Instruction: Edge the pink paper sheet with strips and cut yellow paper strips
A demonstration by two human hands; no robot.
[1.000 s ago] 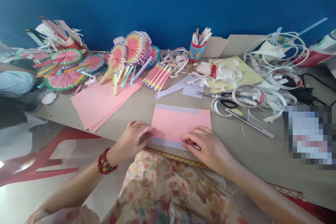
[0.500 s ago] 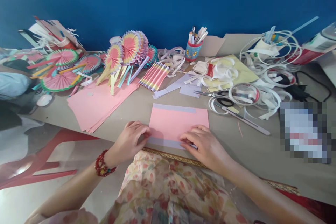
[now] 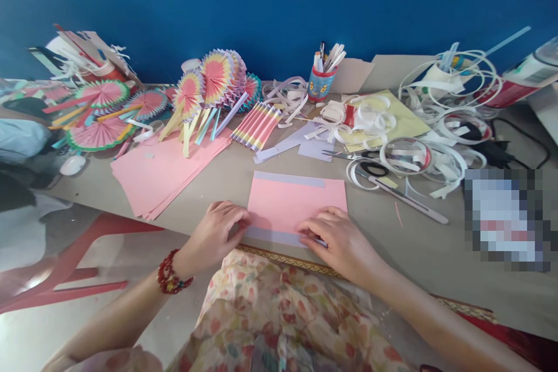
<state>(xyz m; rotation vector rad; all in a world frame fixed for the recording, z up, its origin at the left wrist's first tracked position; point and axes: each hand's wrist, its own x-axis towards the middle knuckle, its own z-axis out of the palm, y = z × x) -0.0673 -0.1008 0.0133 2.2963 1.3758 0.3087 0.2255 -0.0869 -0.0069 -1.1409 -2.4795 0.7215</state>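
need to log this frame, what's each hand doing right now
Left hand: fingers curled, pressing the near left corner of the pink sheet.
Right hand: fingers bent, pinching the sheet's near edge.

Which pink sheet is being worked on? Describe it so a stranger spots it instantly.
Start at the table's near edge. The pink sheet lies flat there, alone, between the left hand and right hand. Unlike the pink stack farther left, it has lilac strips along its edges.

A pixelated block (image 3: 508, 220) masks whatever lies at the table's right. The right hand (image 3: 337, 238) and left hand (image 3: 215, 232) cover the near corners of the pink sheet (image 3: 296, 203). Left edge crops a person's sleeve (image 3: 20, 139); fingertips hidden.
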